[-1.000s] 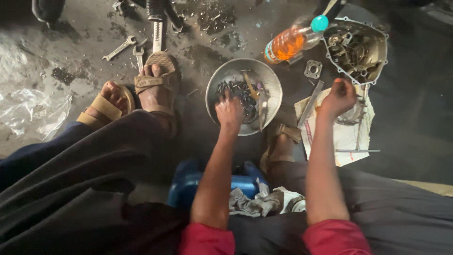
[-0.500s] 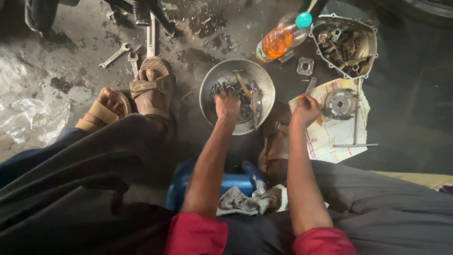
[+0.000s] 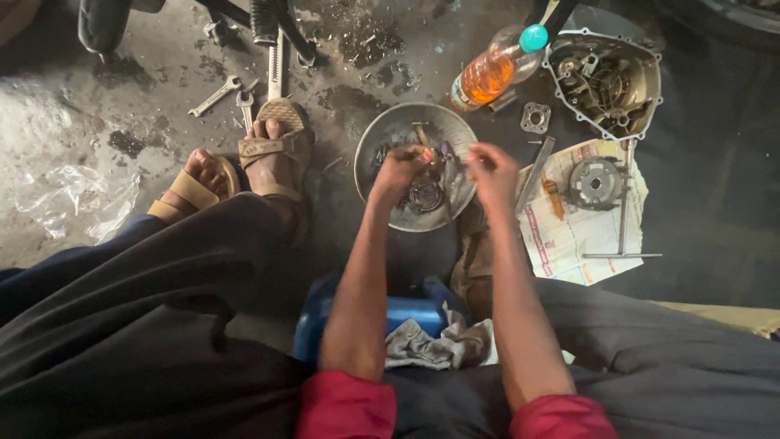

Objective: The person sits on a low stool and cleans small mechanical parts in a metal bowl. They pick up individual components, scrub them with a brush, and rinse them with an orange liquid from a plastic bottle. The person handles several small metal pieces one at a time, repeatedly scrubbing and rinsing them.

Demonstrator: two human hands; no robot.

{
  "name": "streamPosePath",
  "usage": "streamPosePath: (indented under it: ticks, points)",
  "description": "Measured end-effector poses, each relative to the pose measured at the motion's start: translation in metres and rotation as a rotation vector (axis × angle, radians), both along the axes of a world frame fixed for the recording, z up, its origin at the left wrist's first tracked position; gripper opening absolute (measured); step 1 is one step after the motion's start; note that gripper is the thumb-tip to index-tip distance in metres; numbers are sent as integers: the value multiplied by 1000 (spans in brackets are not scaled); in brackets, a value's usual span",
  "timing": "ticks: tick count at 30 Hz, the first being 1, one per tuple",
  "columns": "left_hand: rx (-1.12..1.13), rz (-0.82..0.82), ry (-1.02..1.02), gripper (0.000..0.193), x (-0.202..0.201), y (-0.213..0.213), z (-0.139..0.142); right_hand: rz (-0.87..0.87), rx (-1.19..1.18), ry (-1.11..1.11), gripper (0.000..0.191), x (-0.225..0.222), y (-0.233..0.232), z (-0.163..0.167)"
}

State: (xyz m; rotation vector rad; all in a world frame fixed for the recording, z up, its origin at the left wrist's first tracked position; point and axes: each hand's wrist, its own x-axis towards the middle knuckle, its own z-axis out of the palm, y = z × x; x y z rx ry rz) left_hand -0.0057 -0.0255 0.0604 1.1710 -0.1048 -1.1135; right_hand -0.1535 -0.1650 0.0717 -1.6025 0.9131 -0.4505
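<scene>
Head view: sorting step, both hands over round grey metal parts bowl at 12 o'clock; left hand fingers pinch a small part, right hand fingers curled together, contents unclear; next likely needs careful picking.

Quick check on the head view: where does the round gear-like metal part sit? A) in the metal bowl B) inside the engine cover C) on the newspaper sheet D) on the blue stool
C: the round gear-like part lies on the newspaper sheet, right of the metal bowl and below the engine cover.
</scene>
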Motion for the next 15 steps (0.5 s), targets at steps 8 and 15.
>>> streamPosePath:
  ticks: [8, 15]
  points:
    - [40, -6, -80, 13, -7, -9, 12, 179, 134, 17, 30, 14, 11, -12]
    - [390, 202, -350, 18, -6, -5, 5, -227, -89, -2, 17, -23, -51, -4]
